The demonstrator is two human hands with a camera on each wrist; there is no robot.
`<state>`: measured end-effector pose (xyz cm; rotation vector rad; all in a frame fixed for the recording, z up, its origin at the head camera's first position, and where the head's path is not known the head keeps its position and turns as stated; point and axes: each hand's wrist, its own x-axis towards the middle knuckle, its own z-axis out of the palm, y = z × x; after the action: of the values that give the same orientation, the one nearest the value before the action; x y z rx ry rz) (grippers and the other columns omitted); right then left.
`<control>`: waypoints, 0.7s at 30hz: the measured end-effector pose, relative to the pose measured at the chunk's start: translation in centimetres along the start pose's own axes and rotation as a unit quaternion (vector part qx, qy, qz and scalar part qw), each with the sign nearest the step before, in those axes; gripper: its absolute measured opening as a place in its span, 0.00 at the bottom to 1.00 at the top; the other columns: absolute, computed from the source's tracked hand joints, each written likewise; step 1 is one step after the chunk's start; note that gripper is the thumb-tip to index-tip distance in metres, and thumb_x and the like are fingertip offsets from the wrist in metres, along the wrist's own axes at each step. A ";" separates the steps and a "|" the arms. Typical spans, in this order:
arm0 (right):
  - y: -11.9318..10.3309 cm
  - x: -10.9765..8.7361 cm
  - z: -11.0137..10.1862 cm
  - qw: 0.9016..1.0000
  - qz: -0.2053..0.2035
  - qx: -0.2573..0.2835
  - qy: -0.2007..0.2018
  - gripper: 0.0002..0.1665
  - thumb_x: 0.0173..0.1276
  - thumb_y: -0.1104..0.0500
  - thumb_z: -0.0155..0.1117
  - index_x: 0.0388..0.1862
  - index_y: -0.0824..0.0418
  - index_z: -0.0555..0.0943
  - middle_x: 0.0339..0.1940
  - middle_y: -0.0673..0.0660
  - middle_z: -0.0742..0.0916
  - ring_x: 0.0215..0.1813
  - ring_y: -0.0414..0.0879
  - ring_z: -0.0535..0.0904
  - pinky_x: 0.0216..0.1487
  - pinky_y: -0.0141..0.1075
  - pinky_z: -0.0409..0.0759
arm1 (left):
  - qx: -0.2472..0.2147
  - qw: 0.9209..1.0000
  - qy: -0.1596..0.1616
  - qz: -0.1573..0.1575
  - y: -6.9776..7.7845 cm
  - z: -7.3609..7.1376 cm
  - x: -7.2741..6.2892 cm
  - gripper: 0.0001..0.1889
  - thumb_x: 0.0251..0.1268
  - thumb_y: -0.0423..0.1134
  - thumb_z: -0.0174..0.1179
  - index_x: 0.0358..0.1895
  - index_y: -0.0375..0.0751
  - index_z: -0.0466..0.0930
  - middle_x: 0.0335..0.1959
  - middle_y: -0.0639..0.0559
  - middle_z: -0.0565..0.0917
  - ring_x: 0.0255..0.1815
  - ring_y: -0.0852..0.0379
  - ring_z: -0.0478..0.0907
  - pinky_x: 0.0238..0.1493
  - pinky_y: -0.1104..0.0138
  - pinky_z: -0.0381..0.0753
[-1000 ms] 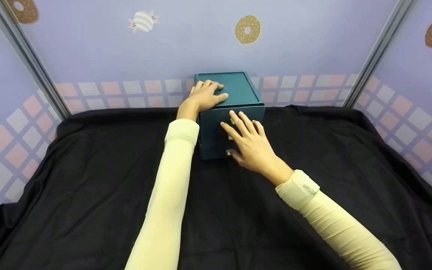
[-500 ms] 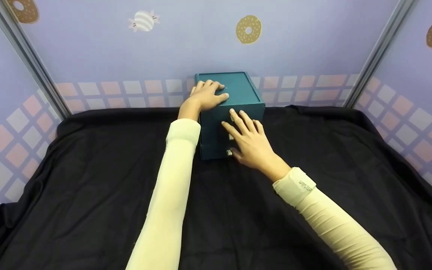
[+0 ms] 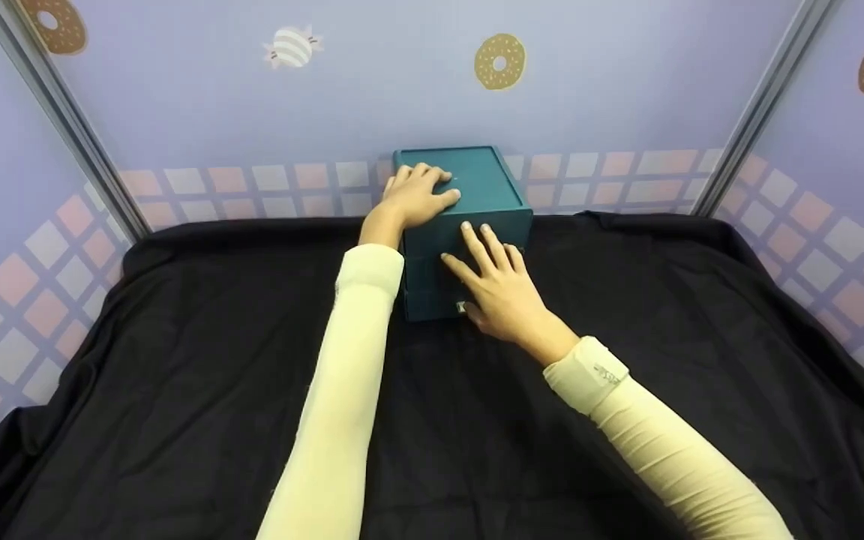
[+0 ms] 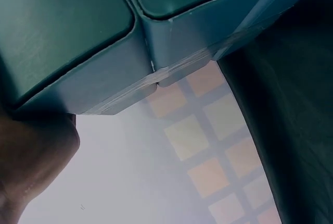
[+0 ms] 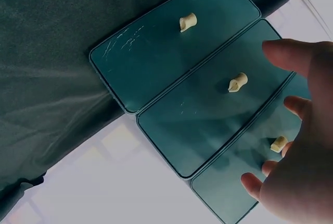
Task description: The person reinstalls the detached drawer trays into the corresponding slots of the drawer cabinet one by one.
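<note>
A small teal drawer cabinet (image 3: 481,180) stands against the back wall, its front towards me. In the right wrist view it has three stacked drawer fronts, all flush, each with a cream knob: the bottom knob (image 5: 188,22), the middle knob (image 5: 238,82) and the top knob (image 5: 278,144). On the left part of the cabinet's top rests my left hand (image 3: 411,199). My right hand (image 3: 505,296) lies spread over the front, fingers extended against the upper drawer, thumb beside the bottom knob. Neither hand grips anything. In the left wrist view the left hand (image 4: 39,146) is partly cut off.
Black cloth (image 3: 252,360) covers the table and is bunched up along its back and side edges. Lilac walls (image 3: 372,82) with printed tiles and sweets enclose it on three sides, with grey metal posts (image 3: 751,112) at the corners.
The top drawer stood slightly out from the cabinet; it has gone back in and sits flush, with the right hand's fingers on it. The left hand stays on top.
</note>
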<state>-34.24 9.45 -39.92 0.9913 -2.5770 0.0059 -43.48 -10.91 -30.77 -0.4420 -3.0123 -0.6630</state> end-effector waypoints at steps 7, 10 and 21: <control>0.0 0.0 0.4 1.000 0.003 -0.012 -0.003 0.47 0.69 0.50 0.75 0.84 0.51 0.66 0.89 0.65 0.51 0.88 0.66 0.45 0.77 0.65 0.59 | 0.019 1.000 0.019 0.000 0.2 0.6 -0.2 0.31 0.85 0.60 0.44 0.82 0.51 0.66 0.81 0.48 0.64 0.82 0.45 0.54 0.83 0.50 0.49; 0.0 -0.1 0.5 1.000 0.002 -0.005 -0.006 0.47 0.70 0.50 0.75 0.84 0.51 0.66 0.89 0.66 0.50 0.88 0.66 0.44 0.78 0.66 0.58 | 0.037 0.999 0.022 0.000 0.2 1.0 -0.1 0.31 0.86 0.60 0.43 0.82 0.51 0.65 0.81 0.48 0.64 0.83 0.44 0.54 0.83 0.51 0.50; -0.2 -0.1 0.5 1.000 0.003 0.015 0.000 0.44 0.72 0.50 0.73 0.84 0.52 0.68 0.89 0.67 0.50 0.88 0.68 0.43 0.79 0.67 0.56 | 0.059 0.998 0.018 0.003 0.3 0.9 -0.2 0.31 0.86 0.59 0.41 0.84 0.51 0.63 0.83 0.48 0.62 0.85 0.44 0.52 0.86 0.51 0.46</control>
<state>-34.25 9.34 -40.48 0.9941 -2.5873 0.0472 -43.18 -10.29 -31.46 -0.4287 -2.9940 -0.4829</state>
